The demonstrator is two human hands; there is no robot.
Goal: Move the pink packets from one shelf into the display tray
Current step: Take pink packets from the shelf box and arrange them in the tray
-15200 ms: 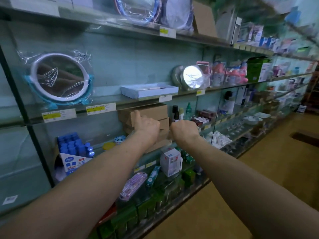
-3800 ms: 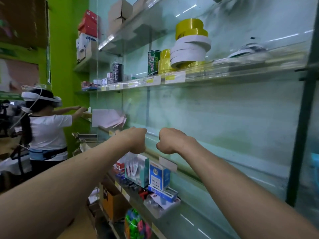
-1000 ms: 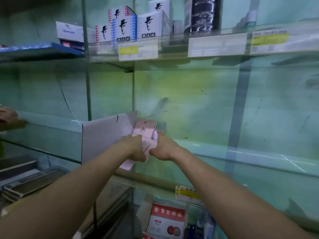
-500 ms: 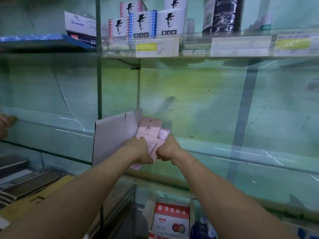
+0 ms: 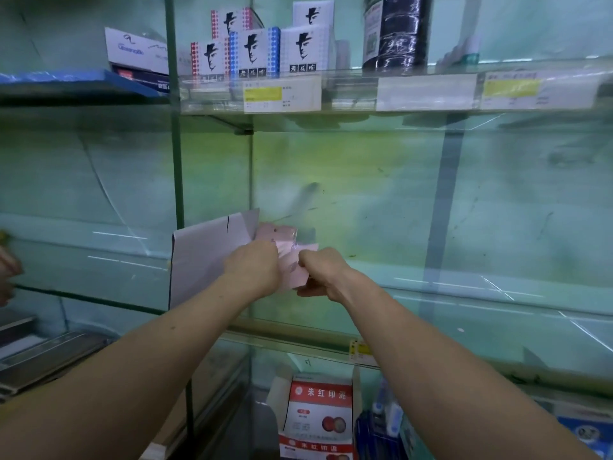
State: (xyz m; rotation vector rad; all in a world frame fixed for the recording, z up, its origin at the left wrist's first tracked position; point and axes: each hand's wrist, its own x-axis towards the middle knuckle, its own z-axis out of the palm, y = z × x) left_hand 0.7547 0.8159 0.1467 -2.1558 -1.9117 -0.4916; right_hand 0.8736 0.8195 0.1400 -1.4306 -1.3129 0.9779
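A small stack of pink packets (image 5: 292,260) in clear wrap is held over the middle glass shelf (image 5: 464,303). My left hand (image 5: 252,270) grips the packets from the left and my right hand (image 5: 321,273) grips them from the right, fingers curled. A pale grey cardboard display tray (image 5: 202,257) stands tilted just left of my hands, its open side facing the packets. My left hand hides where the packets meet the tray.
The shelf above carries white boxes printed with a hatted face (image 5: 255,51), a black roll (image 5: 394,31) and price labels (image 5: 282,94). Below stands a red-and-white box (image 5: 318,416). A glass upright (image 5: 175,154) divides the bays. Another person's hand (image 5: 8,270) shows at the left edge.
Since a second ago both hands stay on the pink packets beside the tray. The packets sit lower, with less pink showing above my fingers. The view shifted slightly.
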